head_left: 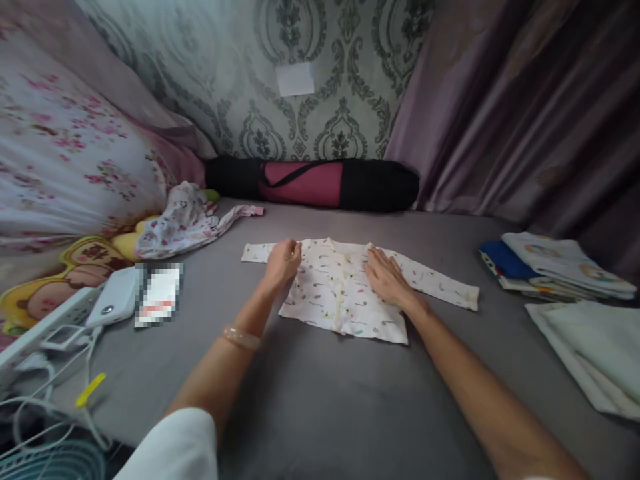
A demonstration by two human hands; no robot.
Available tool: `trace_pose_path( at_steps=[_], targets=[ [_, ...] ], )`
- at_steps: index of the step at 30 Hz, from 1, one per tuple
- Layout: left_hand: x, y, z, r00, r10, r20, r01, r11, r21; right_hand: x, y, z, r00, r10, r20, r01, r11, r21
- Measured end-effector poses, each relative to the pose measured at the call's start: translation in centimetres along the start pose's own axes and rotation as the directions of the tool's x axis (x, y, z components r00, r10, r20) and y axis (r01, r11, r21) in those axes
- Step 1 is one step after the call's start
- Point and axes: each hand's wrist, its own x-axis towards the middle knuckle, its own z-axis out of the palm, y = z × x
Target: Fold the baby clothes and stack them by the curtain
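A small white baby shirt (325, 287) with a scattered little print lies spread on the grey bed sheet, front side up. Both its sleeves stretch out sideways, and a pale button strip runs down its middle. My left hand (283, 263) is closed at the shirt's left side, where the sleeve joins the body, its curled fingers on the fabric and their tips partly hidden. On the right part of the chest, near the shoulder, my right hand (387, 276) lies flat with its fingers stretched out.
Folded clothes (560, 263) and a pale folded cloth (595, 350) lie at the right. A black and red long bag (310, 183) rests along the wall. At left are a crumpled printed garment (183, 223), a white power bank (117, 297), a power strip (55, 327) and cables.
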Motion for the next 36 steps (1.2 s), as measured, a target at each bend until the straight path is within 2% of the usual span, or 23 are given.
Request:
trace_pose_path(
  at_steps=[2, 4, 7, 15, 19, 24, 29, 36],
  targets=[
    [-1.7, -1.2, -0.9, 0.99, -0.132, 0.039, 0.131, 0.991, 0.039, -1.8, 0.1, 0.3, 0.996, -0.08, 0.024, 0.081, 0.996, -0.027],
    [-3.1, -2.0, -1.0, 0.974, -0.191, 0.117, 0.189, 0.981, 0.032, -3.4, -0.1, 0.9, 0.989, -0.128, 0.068, 0.132, 0.99, -0.055],
    [-4.4, -2.2, -0.2, 0.972, -0.169, 0.166, 0.175, 0.984, -0.021, -4.7, -0.6, 1.7, 0.985, -0.147, 0.088, 0.156, 0.981, -0.114],
    [-5.5, -1.5, 1.4, 0.973, -0.223, 0.063, 0.224, 0.974, -0.014, -4.7, -0.8, 2.4, 0.989, -0.145, 0.038, 0.15, 0.974, -0.172],
    [-6.0, -1.5, 0.9, 0.977, -0.193, 0.094, 0.204, 0.972, -0.12, -4.7, -0.8, 2.4, 0.989, -0.143, 0.034, 0.147, 0.972, -0.186],
    [-6.3, -1.3, 0.0, 0.96, -0.242, 0.139, 0.268, 0.938, -0.221, -4.7, -0.8, 2.3, 0.989, -0.139, 0.045, 0.144, 0.975, -0.17],
    [-6.5, -1.6, -0.6, 0.925, -0.25, 0.287, 0.305, 0.938, -0.163, -4.7, -0.8, 2.2, 0.989, -0.138, 0.052, 0.144, 0.978, -0.152],
    [-6.2, -2.8, -1.9, 0.909, -0.246, 0.338, 0.305, 0.943, -0.135, -4.9, -1.0, 1.8, 0.987, -0.14, 0.073, 0.15, 0.977, -0.154]
  ],
)
